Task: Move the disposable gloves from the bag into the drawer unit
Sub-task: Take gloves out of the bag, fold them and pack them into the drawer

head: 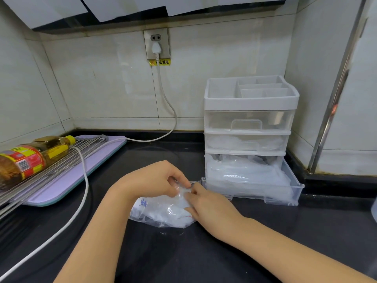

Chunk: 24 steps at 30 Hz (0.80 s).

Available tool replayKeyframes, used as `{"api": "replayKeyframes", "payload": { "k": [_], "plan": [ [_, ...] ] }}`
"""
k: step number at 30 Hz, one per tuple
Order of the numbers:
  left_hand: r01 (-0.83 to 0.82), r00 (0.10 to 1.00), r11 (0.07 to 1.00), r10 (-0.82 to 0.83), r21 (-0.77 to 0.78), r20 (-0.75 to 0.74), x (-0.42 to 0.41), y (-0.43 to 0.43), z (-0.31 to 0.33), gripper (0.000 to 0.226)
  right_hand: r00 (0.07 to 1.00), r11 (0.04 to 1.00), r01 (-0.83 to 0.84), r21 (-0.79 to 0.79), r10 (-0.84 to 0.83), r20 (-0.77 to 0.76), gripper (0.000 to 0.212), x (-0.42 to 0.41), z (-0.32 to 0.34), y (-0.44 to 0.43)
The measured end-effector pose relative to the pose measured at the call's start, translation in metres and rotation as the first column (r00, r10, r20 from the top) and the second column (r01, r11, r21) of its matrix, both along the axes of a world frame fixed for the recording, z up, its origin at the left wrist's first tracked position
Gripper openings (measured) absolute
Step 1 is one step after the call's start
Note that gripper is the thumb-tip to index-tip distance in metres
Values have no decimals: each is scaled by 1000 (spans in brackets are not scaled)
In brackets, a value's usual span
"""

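Note:
A clear plastic bag [161,213] with blue print lies on the black counter, holding thin translucent disposable gloves. My left hand [155,180] pinches the bag's top edge from the left. My right hand [210,207] pinches the same edge from the right, its fingers curled over the plastic. Just right of the hands stands the white-framed drawer unit [250,103] with three clear drawers. Its bottom drawer [253,193] is pulled out and holds crumpled clear gloves [244,172]. The middle drawer also shows clear plastic inside; the top one looks empty.
A purple board [81,176] at the left carries a metal rack and an oil bottle [30,160] lying on its side. A white cable [83,197] runs from the wall socket [156,43] across the counter. Tiled walls close the back and right.

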<state>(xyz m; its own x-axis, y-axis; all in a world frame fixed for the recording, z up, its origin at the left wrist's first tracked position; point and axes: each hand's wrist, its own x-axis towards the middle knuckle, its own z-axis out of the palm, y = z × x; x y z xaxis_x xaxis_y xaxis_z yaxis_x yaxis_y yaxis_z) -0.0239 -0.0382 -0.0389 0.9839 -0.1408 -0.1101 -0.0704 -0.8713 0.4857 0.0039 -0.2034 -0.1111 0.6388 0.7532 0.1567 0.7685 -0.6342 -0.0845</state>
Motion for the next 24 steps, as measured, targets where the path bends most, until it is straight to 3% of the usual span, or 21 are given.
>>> {"api": "replayKeyframes", "payload": {
  "k": [4, 8, 16, 20, 24],
  "plan": [
    [57, 992, 989, -41, 135, -119, 0, -1, -2, 41, 999, 988, 39, 148, -34, -35, 25, -1, 0, 4],
    [60, 989, 982, -33, 181, -147, 1, -1, -5, 47, 989, 961, 99, 258, -67, -131, 18, 1, 4, -3],
    [44, 989, 979, -15, 199, -148, 4, -4, -11, 49, 985, 962, 47, 270, 0, -170, 9, 6, -2, -4],
    [45, 983, 975, -4, 218, -184, 4, -2, -10, 55, 984, 986, 8, 168, 22, -175, 34, 7, -3, -1],
    [66, 975, 970, -13, 233, -221, 4, -6, -10, 57, 978, 951, 13, 309, 51, -200, 14, 5, -1, 1]
  ]
}}
